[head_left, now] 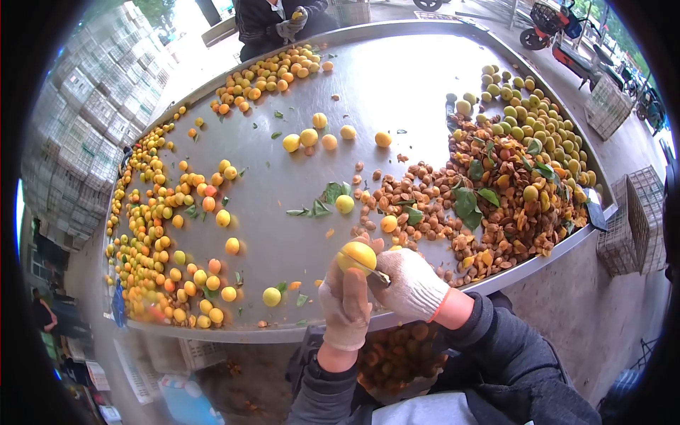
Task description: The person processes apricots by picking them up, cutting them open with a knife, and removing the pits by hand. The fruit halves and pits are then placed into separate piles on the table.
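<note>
My left hand (346, 306), in a whitish work glove, is closed around a yellow apricot (357, 256) above the near edge of the metal table. My right hand (412, 285), gloved too, grips a small knife (382, 278); its thin blade lies across the apricot, and most of the handle is hidden in my fingers. Just beyond my hands are brown apricot pits (414, 188) and a greenish-yellow apricot (344, 204) beside some leaves. Below the table edge, between my forearms, a container holds apricot pieces (400, 358).
The raised-rim metal table (276, 198) carries many loose apricots (156, 212) at left. A heap of split apricots and pits (503, 205) lies at right, with greenish fruit (545, 127) behind. Across the table is a gloved person (283, 25). Plastic crates (627, 227) stand at right.
</note>
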Demonstrator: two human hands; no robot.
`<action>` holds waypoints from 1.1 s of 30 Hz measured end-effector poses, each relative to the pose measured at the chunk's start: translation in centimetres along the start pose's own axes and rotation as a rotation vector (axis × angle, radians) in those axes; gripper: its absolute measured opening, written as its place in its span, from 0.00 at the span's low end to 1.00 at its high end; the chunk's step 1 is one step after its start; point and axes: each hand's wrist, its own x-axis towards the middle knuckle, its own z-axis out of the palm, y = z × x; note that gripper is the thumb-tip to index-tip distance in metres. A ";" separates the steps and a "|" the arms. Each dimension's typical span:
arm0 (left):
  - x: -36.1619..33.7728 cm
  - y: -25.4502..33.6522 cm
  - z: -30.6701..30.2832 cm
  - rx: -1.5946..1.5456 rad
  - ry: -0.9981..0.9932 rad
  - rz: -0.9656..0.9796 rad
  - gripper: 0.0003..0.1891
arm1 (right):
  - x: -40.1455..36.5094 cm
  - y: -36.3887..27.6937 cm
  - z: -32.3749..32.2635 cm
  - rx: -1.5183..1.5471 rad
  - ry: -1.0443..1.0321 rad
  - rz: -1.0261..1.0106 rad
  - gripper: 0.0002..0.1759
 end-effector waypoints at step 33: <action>0.9 -4.1 -0.3 0.054 0.126 -0.144 0.32 | 0.4 -1.6 -3.9 0.627 -0.037 0.305 0.19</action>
